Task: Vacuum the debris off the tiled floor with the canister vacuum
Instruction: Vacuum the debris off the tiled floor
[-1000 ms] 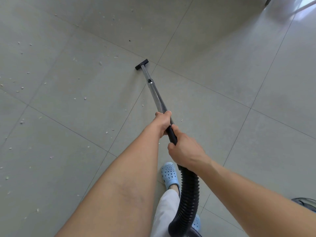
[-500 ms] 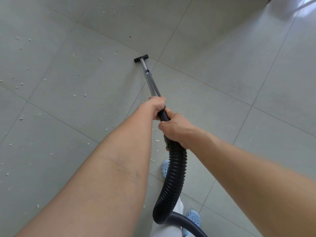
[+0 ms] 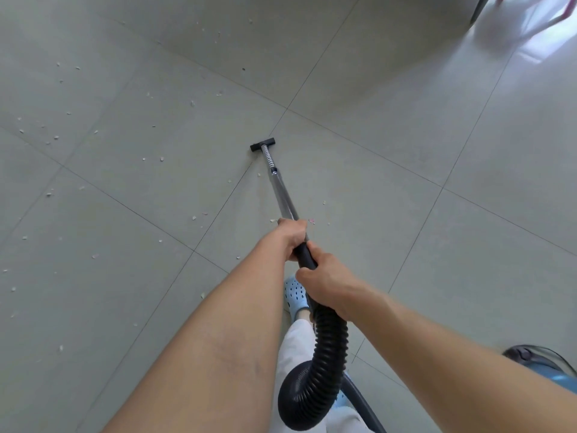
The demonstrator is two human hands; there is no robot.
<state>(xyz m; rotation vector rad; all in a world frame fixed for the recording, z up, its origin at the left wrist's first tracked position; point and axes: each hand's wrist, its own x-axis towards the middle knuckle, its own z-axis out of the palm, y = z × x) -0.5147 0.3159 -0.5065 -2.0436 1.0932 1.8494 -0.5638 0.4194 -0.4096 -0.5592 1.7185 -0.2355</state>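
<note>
A metal vacuum wand slants from my hands down to a small black nozzle lying on the grey tiled floor beside a grout line. My left hand is closed around the wand's upper end. Just behind it, my right hand grips the black handle where the ribbed black hose begins. The hose loops down past my leg. White debris flakes are scattered over the tiles left of the nozzle, with a few flakes near my left hand.
The canister vacuum's body shows partly at the lower right edge behind my right forearm. My foot in a light blue clog stands under my hands. A furniture leg and bright glare lie at the top right.
The nozzle has been pulled back toward me along the grout line, and my hands have drawn lower in the view. The canister body has come into sight at the right.
</note>
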